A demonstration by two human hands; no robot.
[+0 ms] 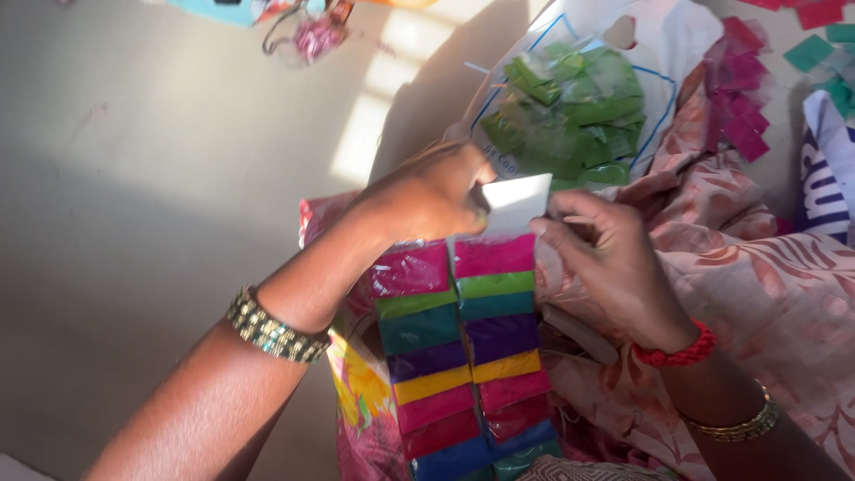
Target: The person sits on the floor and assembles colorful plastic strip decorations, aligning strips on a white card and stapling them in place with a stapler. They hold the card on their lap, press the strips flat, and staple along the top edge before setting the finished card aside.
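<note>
While both hands meet over the person's lap, the small white rectangular card [517,203] sits pinched between them at the far end of the strip of coloured powder sachets in clear plastic [503,343] — the left hand [427,196] closed on its left edge, the right hand [610,258] curled at its right, fingertips touching. The strip's long axis runs from the card back toward the body, beside a second matching strip [423,356]. Beyond lies a clear bag of green packets [570,107].
</note>
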